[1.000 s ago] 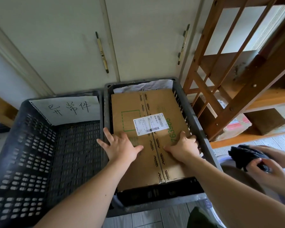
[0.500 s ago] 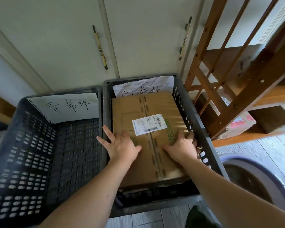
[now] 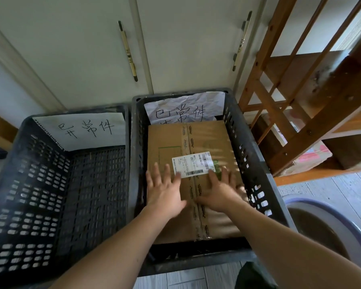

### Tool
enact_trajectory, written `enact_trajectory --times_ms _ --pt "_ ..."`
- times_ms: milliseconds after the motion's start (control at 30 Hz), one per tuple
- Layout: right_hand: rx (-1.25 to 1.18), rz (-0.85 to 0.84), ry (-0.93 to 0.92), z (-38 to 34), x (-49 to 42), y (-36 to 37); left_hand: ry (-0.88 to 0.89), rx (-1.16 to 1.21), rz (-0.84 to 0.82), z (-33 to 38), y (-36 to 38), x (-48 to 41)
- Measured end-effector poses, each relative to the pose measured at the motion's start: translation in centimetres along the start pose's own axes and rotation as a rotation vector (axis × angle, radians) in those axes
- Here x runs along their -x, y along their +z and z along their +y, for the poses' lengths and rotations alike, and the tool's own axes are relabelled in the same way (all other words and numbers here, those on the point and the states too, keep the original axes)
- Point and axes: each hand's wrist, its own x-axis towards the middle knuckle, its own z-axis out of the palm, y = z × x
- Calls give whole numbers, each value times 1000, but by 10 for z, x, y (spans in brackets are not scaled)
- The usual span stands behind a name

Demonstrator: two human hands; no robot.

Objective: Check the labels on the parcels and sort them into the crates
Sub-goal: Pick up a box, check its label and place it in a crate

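- The left crate [image 3: 29, 184] fills the lower left of the frame, just beside the right crate [image 3: 256, 170].
- My left hand [image 3: 165, 190], centre frame, is flat over the parcel's near left part, grip spread, pinching nothing.
- The parcel [image 3: 196, 140] lies flat in the right crate, long axis running away from me, its label [image 3: 193, 164] at my fingertips.
- My right hand [image 3: 221, 190] mirrors it, grip spread, equally near; blur hides whether the palms touch.
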Motion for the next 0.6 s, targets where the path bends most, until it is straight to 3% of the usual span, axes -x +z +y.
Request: enact_trajectory --times_ms 167,600 --pt "92 -64 -22 13 -3 9 19 88 -282 4 28 -7" --pt "176 -3 -82 13 -30 -3 10 143 -271 6 20 -26"
